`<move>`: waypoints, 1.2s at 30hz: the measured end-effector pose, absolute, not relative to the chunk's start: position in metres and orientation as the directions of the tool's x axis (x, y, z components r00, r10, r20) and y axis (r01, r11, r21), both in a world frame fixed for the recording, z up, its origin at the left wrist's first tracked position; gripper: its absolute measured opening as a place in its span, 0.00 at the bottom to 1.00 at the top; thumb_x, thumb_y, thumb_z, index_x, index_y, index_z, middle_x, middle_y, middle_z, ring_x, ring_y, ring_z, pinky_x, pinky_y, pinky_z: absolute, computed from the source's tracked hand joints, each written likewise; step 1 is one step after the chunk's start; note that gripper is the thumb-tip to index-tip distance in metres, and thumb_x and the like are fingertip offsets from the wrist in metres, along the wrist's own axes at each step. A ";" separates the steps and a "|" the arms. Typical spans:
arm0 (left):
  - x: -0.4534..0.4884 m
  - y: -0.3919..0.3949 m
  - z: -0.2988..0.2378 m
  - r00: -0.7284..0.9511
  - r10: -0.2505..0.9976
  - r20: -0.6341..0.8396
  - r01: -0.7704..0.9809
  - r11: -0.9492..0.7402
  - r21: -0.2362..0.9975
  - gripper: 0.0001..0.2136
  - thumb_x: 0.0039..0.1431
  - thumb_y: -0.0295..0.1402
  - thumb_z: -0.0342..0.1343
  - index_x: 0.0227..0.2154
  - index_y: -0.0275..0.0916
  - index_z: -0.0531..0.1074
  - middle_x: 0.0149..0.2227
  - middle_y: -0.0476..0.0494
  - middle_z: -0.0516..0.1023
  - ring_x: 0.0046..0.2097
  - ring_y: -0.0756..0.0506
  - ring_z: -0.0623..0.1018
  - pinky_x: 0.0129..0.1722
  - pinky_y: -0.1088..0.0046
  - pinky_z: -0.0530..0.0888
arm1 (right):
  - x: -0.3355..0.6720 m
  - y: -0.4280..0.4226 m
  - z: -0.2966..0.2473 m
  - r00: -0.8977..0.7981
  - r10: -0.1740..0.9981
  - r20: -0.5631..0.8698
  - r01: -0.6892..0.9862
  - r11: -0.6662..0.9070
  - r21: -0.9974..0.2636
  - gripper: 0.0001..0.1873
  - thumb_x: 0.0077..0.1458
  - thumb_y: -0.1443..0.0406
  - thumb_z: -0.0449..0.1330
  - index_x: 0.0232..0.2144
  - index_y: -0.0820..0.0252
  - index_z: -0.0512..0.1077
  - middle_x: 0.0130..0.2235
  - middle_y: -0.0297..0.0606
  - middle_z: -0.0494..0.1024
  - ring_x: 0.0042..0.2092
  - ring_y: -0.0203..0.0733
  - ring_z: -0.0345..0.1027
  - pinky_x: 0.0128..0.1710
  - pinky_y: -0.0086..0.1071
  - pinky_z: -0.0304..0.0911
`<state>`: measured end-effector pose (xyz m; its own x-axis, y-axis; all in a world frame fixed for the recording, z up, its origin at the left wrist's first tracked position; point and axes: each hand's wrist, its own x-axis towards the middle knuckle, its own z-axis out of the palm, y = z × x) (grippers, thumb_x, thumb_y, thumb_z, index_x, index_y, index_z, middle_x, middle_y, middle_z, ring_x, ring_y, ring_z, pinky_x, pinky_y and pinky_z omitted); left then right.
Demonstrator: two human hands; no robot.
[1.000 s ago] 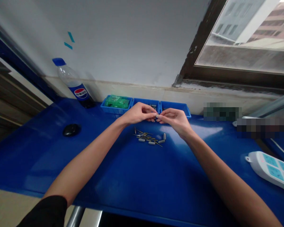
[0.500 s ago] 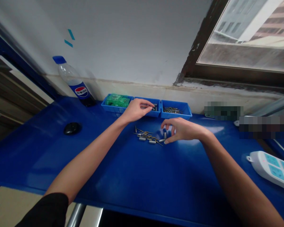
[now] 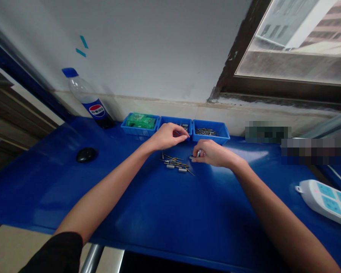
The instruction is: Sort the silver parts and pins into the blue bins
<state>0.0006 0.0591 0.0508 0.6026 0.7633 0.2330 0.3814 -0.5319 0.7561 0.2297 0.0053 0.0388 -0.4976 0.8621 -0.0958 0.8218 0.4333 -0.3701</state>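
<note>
My right hand is closed on small grey metal pieces, just above the blue table. One sticks out past the thumb and another shows between the curled fingers. Left of it lies a loose pile of thin gold-and-grey metal rods, with two short grey metal blocks at its near side. My left hand hovers in front of the middle blue bin, thumb and fingertips drawn together. Whether anything small sits between those tips cannot be made out. Grey pieces show inside that bin, partly covered by the hand.
The right blue bin holds many thin metal rods; the left blue bin holds a green packet. A cola bottle and a black mouse are at left. A white power strip lies at right.
My right hand has closed round the small grey pieces beside the pile and drawn them slightly up and away from it. My left hand has shifted slightly right and nearer, off the middle bin.
</note>
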 end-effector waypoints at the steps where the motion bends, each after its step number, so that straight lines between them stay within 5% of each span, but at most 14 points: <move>1: 0.001 0.059 0.051 0.607 0.761 0.229 0.383 -0.532 0.755 0.09 0.61 0.33 0.62 0.39 0.38 0.85 0.42 0.40 0.87 0.42 0.44 0.84 0.47 0.65 0.78 | 0.230 0.007 0.035 -0.479 0.875 -0.067 0.829 0.426 -0.364 0.05 0.57 0.62 0.69 0.33 0.58 0.83 0.37 0.43 0.82 0.37 0.45 0.74 0.38 0.35 0.65; 17: 0.000 0.060 0.050 0.624 0.750 0.218 0.386 -0.539 0.749 0.09 0.60 0.33 0.62 0.39 0.38 0.85 0.41 0.40 0.87 0.41 0.44 0.83 0.46 0.66 0.78 | 0.218 0.008 0.031 -0.335 0.942 0.031 0.822 0.308 -0.480 0.05 0.56 0.64 0.65 0.31 0.57 0.80 0.29 0.39 0.83 0.30 0.44 0.77 0.32 0.35 0.64; 23: -0.001 0.061 0.050 0.626 0.749 0.219 0.360 -0.526 0.770 0.10 0.60 0.33 0.62 0.41 0.38 0.84 0.42 0.41 0.87 0.42 0.44 0.84 0.45 0.67 0.78 | 0.219 0.006 0.037 -0.259 0.964 0.057 0.539 0.193 -0.820 0.10 0.55 0.57 0.68 0.31 0.57 0.76 0.26 0.38 0.83 0.30 0.46 0.81 0.33 0.36 0.74; 36: -0.002 0.061 0.052 0.654 0.743 0.143 0.201 -0.353 0.914 0.11 0.60 0.36 0.65 0.42 0.34 0.82 0.33 0.40 0.85 0.33 0.47 0.83 0.38 0.69 0.80 | 0.212 0.005 0.042 -0.109 0.989 0.102 0.176 0.120 -0.977 0.25 0.38 0.48 0.78 0.31 0.59 0.78 0.34 0.43 0.85 0.38 0.50 0.83 0.44 0.43 0.79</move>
